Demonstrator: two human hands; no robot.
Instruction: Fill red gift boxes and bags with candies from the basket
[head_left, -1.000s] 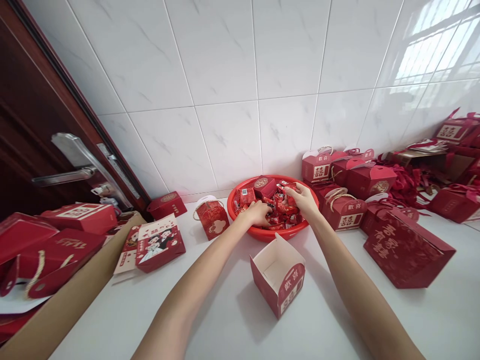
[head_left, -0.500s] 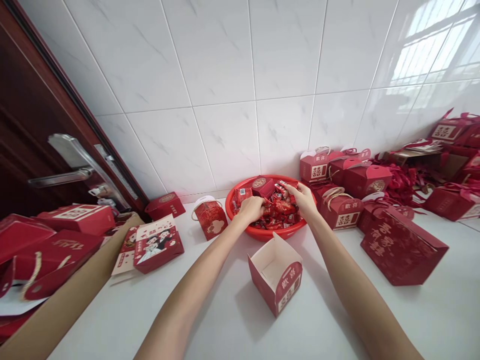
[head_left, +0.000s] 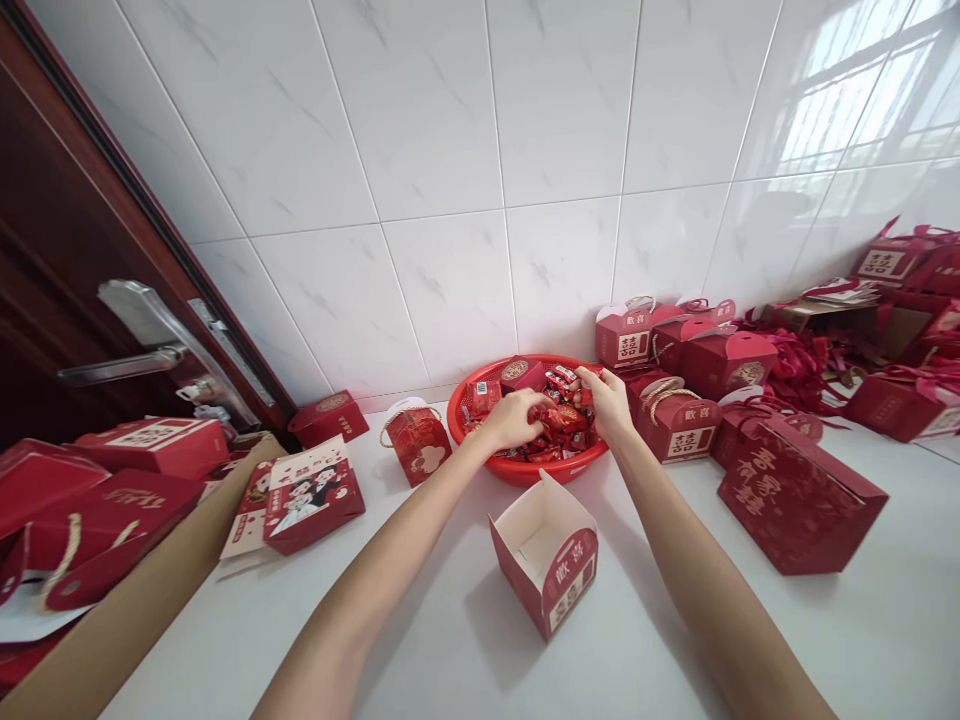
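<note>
My left hand (head_left: 516, 418) reaches into a red plastic basket (head_left: 454, 412) by the wall, its fingers curled round red-wrapped candies (head_left: 555, 418). At the basket's right side is my right hand (head_left: 607, 402), fingers bent and drawn together; what they hold, if anything, is hidden. In the basket, a small dark red box (head_left: 523, 374) lies among the candies at the back. In front of the basket, between my forearms, stands an open red gift box (head_left: 546, 560) with a cream inside and no candy visible in it.
Several red gift boxes with rope handles (head_left: 679, 420) stand right of the basket. A large red box (head_left: 802, 495) is at the right. Left are a small box (head_left: 418, 442), a box with a printed couple (head_left: 313, 500) and a carton (head_left: 161, 590) of red boxes beside the door (head_left: 67, 260).
My left hand has shifted slightly right over the candies, its fingers showing more. My right hand has drawn back a little toward the basket's right rim. The view has shifted slightly.
</note>
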